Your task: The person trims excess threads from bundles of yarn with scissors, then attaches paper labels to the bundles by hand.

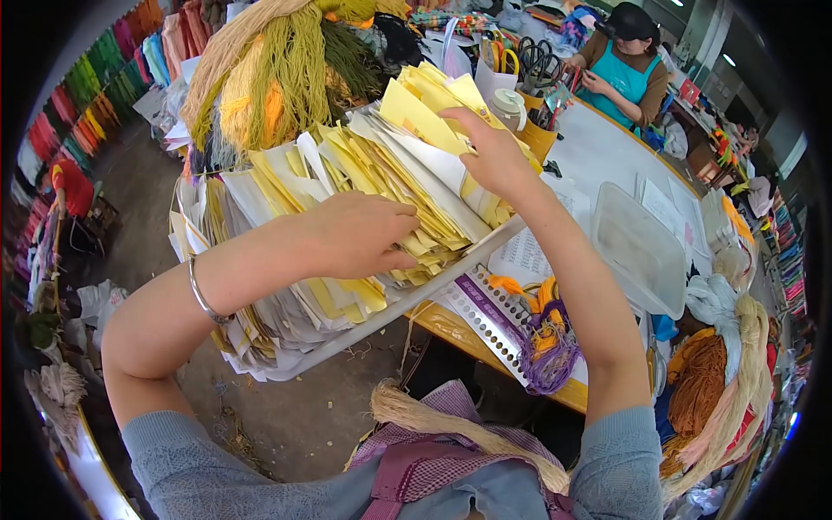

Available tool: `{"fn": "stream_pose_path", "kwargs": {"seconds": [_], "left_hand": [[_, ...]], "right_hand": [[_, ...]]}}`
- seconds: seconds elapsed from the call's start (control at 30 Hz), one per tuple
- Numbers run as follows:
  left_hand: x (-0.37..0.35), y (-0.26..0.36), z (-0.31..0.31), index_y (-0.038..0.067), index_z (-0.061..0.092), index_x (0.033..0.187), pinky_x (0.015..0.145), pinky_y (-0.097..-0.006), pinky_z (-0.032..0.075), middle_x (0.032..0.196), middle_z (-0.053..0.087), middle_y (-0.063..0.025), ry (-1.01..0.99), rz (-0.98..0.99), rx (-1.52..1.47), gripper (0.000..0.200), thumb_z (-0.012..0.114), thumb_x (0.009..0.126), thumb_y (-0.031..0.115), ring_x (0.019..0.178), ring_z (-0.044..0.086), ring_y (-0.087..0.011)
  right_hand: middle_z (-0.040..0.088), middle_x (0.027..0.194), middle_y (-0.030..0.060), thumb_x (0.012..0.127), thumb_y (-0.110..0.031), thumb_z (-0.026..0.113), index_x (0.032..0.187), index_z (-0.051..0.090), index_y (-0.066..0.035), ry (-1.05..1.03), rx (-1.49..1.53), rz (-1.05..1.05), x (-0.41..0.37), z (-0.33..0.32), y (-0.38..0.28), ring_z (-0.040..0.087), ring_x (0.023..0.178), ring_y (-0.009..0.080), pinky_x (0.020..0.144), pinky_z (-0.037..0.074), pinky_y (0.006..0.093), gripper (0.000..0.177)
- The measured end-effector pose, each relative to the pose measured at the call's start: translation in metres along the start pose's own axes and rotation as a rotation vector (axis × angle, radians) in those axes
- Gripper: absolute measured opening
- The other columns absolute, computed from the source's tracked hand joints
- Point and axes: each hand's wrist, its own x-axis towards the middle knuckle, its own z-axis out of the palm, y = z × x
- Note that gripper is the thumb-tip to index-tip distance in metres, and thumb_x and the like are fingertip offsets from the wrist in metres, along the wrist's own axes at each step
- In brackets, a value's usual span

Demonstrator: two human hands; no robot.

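Observation:
A long pale plastic bin (407, 299) is packed with upright yellow paper envelopes (364, 169) and white papers (282, 186). My left hand (360, 234), with a silver bangle on the wrist, lies over the middle of the row. Its thumb and forefinger are apart, and the fingertips touch the envelope edges; the other fingers are partly hidden. At the far right end, my right hand (498, 156) rests against more yellow envelopes (420, 108). Its forefinger is stretched over their tops, its thumb apart in front, and its remaining fingers are hidden.
Green and tan yarn hanks (295, 78) heap behind the bin. A punched thread card (498, 321) with purple and orange threads and a clear plastic tray (637, 247) lie on the table. Scissors (539, 65) stand in a holder. A co-worker (620, 74) sits across.

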Motion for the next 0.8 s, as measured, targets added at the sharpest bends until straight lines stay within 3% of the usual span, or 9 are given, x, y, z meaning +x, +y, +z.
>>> {"fn": "stream_pose_path", "kwargs": {"seconds": [0.17, 0.23, 0.27, 0.33, 0.37, 0.43, 0.53, 0.67, 0.8], "left_hand": [[0.005, -0.003, -0.008, 0.0, 0.056, 0.12, 0.09, -0.0407, 0.047, 0.128, 0.056, -0.0157, -0.145, -0.035, -0.063, 0.046, 0.053, 0.094, 0.038, 0.11, 0.057, -0.0338], [0.007, -0.014, 0.003, 0.003, 0.065, 0.094, 0.079, -0.0443, 0.048, 0.092, 0.064, -0.0141, 0.147, 0.062, -0.082, 0.034, 0.054, 0.092, 0.036, 0.089, 0.062, -0.0331], [0.009, -0.015, -0.001, 0.003, 0.065, 0.094, 0.079, -0.0443, 0.048, 0.092, 0.064, -0.0141, 0.146, 0.065, -0.081, 0.034, 0.054, 0.092, 0.036, 0.089, 0.062, -0.0331], [0.016, -0.021, -0.014, 0.005, 0.067, 0.089, 0.078, -0.0449, 0.049, 0.084, 0.066, -0.0144, 0.108, -0.025, -0.173, 0.029, 0.055, 0.092, 0.032, 0.084, 0.063, -0.0336], [0.02, -0.027, -0.013, 0.005, 0.067, 0.089, 0.078, -0.0449, 0.049, 0.084, 0.066, -0.0144, 0.107, -0.023, -0.173, 0.029, 0.055, 0.092, 0.032, 0.084, 0.063, -0.0336], [0.024, -0.043, -0.007, 0.006, 0.068, 0.084, 0.076, -0.0449, 0.049, 0.081, 0.066, -0.0139, 0.337, -0.005, 0.014, 0.025, 0.057, 0.09, 0.028, 0.082, 0.064, -0.0332], [0.027, -0.062, -0.005, 0.006, 0.069, 0.085, 0.078, -0.0442, 0.049, 0.082, 0.066, -0.0128, 0.321, -0.029, 0.059, 0.023, 0.059, 0.088, 0.026, 0.083, 0.063, -0.0322], [0.031, -0.073, -0.003, 0.007, 0.069, 0.086, 0.081, -0.0433, 0.048, 0.084, 0.066, -0.0105, 0.35, -0.063, 0.123, 0.018, 0.059, 0.087, 0.023, 0.089, 0.061, -0.03], [0.043, -0.078, 0.0, 0.008, 0.069, 0.085, 0.081, -0.0425, 0.048, 0.085, 0.065, -0.0093, 0.407, -0.039, 0.127, 0.016, 0.059, 0.087, 0.02, 0.092, 0.06, -0.0291]], "right_hand": [[0.064, 0.104, 0.0186, 0.078, 0.007, 0.052, 0.133, 0.046, -0.024, -0.045, -0.015, 0.032, -0.001, -0.005, -0.009, 0.063, 0.085, 0.034, 0.075, 0.048, 0.0424, 0.063], [0.065, 0.105, 0.0162, 0.079, 0.006, 0.051, 0.131, 0.049, -0.021, -0.081, -0.041, 0.11, -0.004, -0.009, -0.015, 0.064, 0.084, 0.0331, 0.075, 0.05, 0.04, 0.059], [0.065, 0.105, 0.0162, 0.079, 0.006, 0.051, 0.131, 0.049, -0.021, -0.079, -0.041, 0.113, -0.002, -0.003, -0.005, 0.064, 0.084, 0.0331, 0.075, 0.05, 0.04, 0.059], [0.067, 0.1, 0.0151, 0.081, 0.003, 0.051, 0.119, 0.061, -0.015, 0.147, 0.045, -0.221, 0.002, 0.011, 0.014, 0.066, 0.083, 0.0306, 0.074, 0.051, 0.0365, 0.043], [0.067, 0.1, 0.0151, 0.081, 0.003, 0.051, 0.119, 0.061, -0.015, 0.148, 0.045, -0.219, 0.002, 0.011, 0.017, 0.066, 0.083, 0.0306, 0.074, 0.051, 0.0365, 0.043], [0.069, 0.096, 0.0141, 0.082, 0.0, 0.051, 0.104, 0.069, -0.011, 0.09, 0.001, -0.151, 0.001, 0.009, 0.02, 0.067, 0.084, 0.0281, 0.075, 0.052, 0.0347, 0.03], [0.069, 0.093, 0.014, 0.083, -0.003, 0.052, 0.098, 0.071, -0.011, 0.079, -0.015, -0.091, 0.001, 0.008, 0.017, 0.067, 0.083, 0.0268, 0.075, 0.052, 0.0353, 0.025], [0.07, 0.094, 0.0124, 0.081, -0.005, 0.055, 0.1, 0.071, -0.011, 0.058, 0.003, -0.015, -0.001, 0.006, 0.016, 0.067, 0.082, 0.0265, 0.076, 0.052, 0.0351, 0.025], [0.069, 0.101, 0.0118, 0.075, -0.02, 0.068, 0.104, 0.068, -0.008, 0.071, -0.028, -0.056, -0.004, 0.008, 0.015, 0.065, 0.09, 0.0276, 0.083, 0.05, 0.0356, 0.031]]}}
